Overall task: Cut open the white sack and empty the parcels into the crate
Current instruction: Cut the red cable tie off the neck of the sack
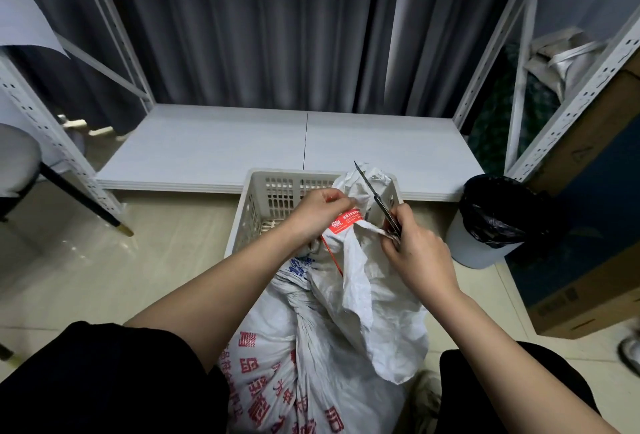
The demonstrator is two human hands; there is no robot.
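Observation:
A white woven sack [332, 340] with red print stands between my knees, its gathered neck leaning over the white plastic crate [277, 191]. A red tag [344, 223] on a thin red tie hangs at the neck. My left hand [317, 213] pinches the tag and tie. My right hand [415, 253] grips a pair of dark scissors [375, 199], whose blades point up and away beside the sack's neck. No parcels can be seen; the sack hides them.
A low white platform [277, 142] lies behind the crate, between metal shelf uprights, with dark curtains beyond. A white bin with a black liner [491, 222] stands at the right, next to a large cardboard box [588, 260]. A chair leg [86, 205] slants at the left.

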